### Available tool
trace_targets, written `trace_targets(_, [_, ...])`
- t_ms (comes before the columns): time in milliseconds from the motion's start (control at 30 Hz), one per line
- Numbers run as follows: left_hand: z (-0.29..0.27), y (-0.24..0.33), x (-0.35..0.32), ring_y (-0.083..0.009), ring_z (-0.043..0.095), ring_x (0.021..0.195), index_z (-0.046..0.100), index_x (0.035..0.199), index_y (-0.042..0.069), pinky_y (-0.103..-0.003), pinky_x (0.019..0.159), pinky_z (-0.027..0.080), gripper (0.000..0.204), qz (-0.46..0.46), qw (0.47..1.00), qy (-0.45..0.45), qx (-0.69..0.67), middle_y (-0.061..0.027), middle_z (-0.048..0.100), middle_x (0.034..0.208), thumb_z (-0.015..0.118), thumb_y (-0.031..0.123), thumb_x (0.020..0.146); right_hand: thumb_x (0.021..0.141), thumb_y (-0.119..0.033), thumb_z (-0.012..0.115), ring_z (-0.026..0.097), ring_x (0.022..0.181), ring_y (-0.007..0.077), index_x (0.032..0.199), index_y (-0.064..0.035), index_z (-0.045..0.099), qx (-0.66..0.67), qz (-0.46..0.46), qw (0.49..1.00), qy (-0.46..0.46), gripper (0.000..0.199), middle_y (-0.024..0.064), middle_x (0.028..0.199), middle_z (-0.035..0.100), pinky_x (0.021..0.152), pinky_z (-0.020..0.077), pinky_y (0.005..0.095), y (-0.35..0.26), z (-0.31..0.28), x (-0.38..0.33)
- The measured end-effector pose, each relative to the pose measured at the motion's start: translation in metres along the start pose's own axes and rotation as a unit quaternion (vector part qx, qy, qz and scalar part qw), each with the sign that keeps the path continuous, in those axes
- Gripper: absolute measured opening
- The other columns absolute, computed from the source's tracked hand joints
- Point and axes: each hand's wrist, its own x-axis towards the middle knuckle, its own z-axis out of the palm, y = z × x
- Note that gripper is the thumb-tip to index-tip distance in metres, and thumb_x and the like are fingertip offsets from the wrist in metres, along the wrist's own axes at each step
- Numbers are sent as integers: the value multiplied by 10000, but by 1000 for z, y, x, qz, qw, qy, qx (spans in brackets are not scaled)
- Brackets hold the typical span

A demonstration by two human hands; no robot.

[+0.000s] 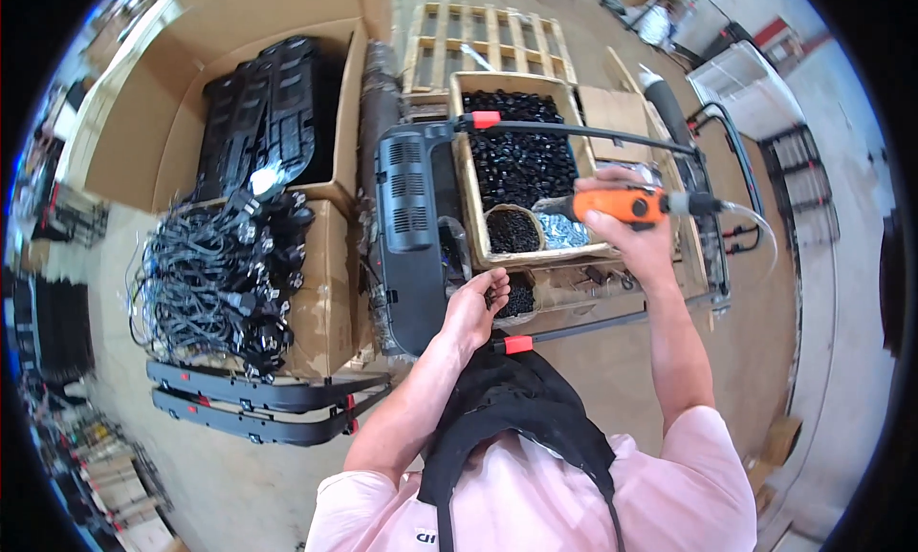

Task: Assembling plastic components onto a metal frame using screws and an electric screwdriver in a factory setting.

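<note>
Head view: you stand over a black plastic housing (pixel 411 227) lying along the left edge of a wooden crate (pixel 470 184) of small black parts.
Right hand (pixel 636 232): fingers clamped round an orange power screwdriver (pixel 622 206), held above the crate's right edge.
Left hand (pixel 475 308): fingers curled together, apparently pinching a small piece at the crate's near left corner; exact grip I cannot tell.
Technique: seat the piece squarely before you bring the driver tip across.
Room: tight; steel frame bars (pixel 593 131) and the driver's hose (pixel 755 229) crowd the right side.
</note>
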Motion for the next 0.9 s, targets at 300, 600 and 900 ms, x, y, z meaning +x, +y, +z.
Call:
trace_targets(300, [8,-49,71,-166,626,990,718,1192,67,-356,944,501,260,-70,967,23,242,-21,696,1086,602,253,1052,860,-39,787,710,1143,245,1351,27,577,43,-27,986,161,538,188,1231,737,1019,573,396,-6,-99,-94])
trace_targets(600, [2,-72,114,-347,526,1411,501,1529,9,-456,1165,406,554,-40,833,54,549,-194,571,1521,501,347,1090,851,-31,806,702,1137,233,1349,20,579,93,-39,987,126,550,180,1246,730,1030,555,393,49,-153,-62])
trace_targets(900, [86,11,185,-311,722,854,717,1060,31,-435,805,564,278,350,623,75,695,-178,742,934,628,292,1020,844,-22,799,702,1133,225,1330,-3,592,93,60,986,122,528,163,1247,726,1030,553,390,123,-211,-34])
